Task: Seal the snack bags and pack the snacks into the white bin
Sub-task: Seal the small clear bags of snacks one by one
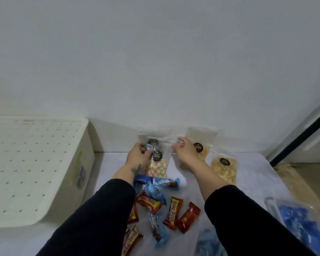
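A: Where is the snack bag relative to the hands?

B: The clear snack bag (pixel 157 159) with pastel puffs stands at twelve o'clock on the bench (pixel 251 174), between both hands. The left hand (pixel 137 157) grips its left edge with curled fingers, over a dark round label. The right hand (pixel 183 151) pinches the bag's top right corner.

A: And the other bags?

B: A second bag (pixel 201 143) with pale yellow snacks leans on the wall at one o'clock, just behind the right hand. A third bag (pixel 224 169) of yellow crisps lies flat at two o'clock, near the right forearm.

A: The loose pieces?

B: Red wrapped bars (pixel 173 213) and blue wrapped candies (pixel 167 182) lie scattered at six o'clock, between the two dark sleeves.

A: Containers?

B: The white bin (pixel 89 163) sits at nine o'clock, covered by a dotted lid (pixel 26 163); I cannot tell what it contains. At four o'clock a clear tray (pixel 272 204) holds blue packets (pixel 299 222).
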